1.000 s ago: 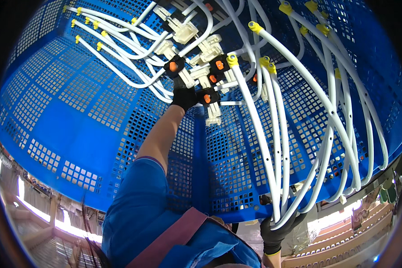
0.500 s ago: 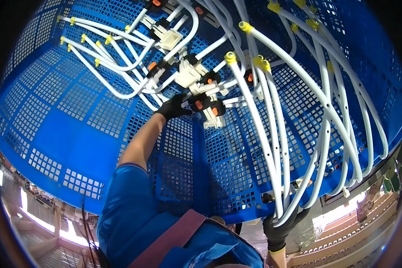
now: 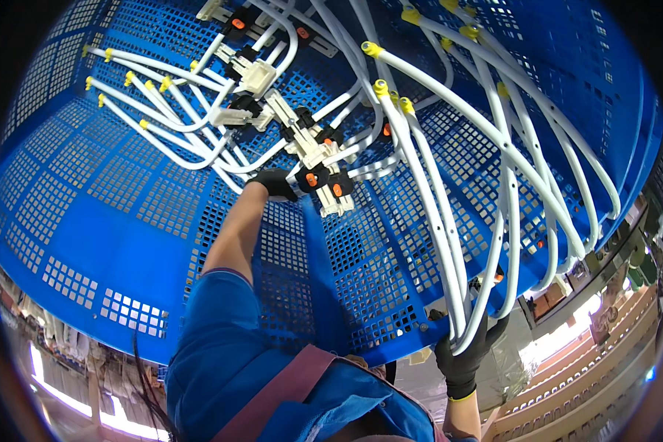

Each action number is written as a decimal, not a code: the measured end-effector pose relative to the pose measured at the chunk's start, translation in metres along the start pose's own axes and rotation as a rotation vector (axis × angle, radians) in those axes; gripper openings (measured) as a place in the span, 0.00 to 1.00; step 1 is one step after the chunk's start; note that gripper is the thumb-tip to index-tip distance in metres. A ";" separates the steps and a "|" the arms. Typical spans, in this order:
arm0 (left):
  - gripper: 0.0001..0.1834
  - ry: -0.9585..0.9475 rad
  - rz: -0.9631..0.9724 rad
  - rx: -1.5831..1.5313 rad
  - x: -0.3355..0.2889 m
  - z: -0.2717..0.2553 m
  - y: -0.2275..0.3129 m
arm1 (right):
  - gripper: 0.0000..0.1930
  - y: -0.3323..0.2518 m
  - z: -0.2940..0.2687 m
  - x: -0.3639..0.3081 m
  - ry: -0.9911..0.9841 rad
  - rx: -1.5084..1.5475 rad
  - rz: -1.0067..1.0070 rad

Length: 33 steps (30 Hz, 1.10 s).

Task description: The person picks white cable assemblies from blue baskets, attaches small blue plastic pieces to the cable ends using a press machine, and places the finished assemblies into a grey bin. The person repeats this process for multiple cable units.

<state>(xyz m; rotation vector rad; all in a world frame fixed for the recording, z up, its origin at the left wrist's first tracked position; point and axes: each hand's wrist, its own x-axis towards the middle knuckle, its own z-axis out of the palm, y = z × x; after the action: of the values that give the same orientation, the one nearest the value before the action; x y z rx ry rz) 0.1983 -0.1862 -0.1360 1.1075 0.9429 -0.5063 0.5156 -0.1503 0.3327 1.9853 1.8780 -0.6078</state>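
Cupping the lower bends of a bundle of white tubes (image 3: 455, 306), the gloved right hand (image 3: 464, 361) is sitting just outside the near rim of the blue bin (image 3: 118, 228). Tubes are lying in front of the palm; right fingers are mostly hiding behind them, so can't tell how far they're closing. Yellow cuff (image 3: 462, 398) is showing at the right wrist. These tubes are running up and away over the bin's right side, yellow caps (image 3: 372, 49) topping the far ends, some crossing each other.

Left hand (image 3: 272, 184), black glove too, is hovering or resting inside the bin, just left of the nearest black clamps (image 3: 318, 174); contact unclear. Left fingers are partly hiding under the clutter, can't tell open or gripping. Clamps are carrying orange buttons (image 3: 337, 190) and sitting along cream brackets (image 3: 313, 151) at mid-bin, which are forming a slanting row toward the upper left. Another set of capped tubes (image 3: 191, 166) is fanning out left of the brackets, its lower curves passing just above the left hand. Blue sleeve (image 3: 217, 309) is covering the left upper arm; mauve strap (image 3: 287, 390) is crossing the chest.
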 end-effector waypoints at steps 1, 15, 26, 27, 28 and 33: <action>0.31 -0.136 -0.140 -0.132 0.001 -0.002 -0.002 | 0.32 0.000 0.001 0.000 0.025 -0.023 -0.010; 0.20 -0.319 0.096 -0.554 -0.030 0.044 0.005 | 0.34 0.005 -0.001 -0.001 0.006 0.028 -0.098; 0.08 -0.459 -0.134 -0.080 -0.354 -0.052 0.129 | 0.38 0.013 0.007 -0.012 0.247 0.215 -0.005; 0.10 -0.480 -0.195 -0.130 -0.391 -0.060 0.146 | 0.39 0.015 0.009 -0.014 0.223 0.243 0.033; 0.11 -0.453 -0.180 -0.166 -0.426 -0.069 0.166 | 0.39 0.016 0.011 -0.015 0.299 0.175 -0.015; 0.12 -0.256 -0.210 -0.071 -0.573 -0.096 0.278 | 0.41 0.017 0.017 -0.019 0.306 0.226 0.043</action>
<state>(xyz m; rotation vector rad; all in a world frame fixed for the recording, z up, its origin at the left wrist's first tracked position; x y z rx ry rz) 0.0667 -0.0450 0.4783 0.8601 0.8487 -0.7618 0.5309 -0.1763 0.3278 2.3732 2.0071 -0.5502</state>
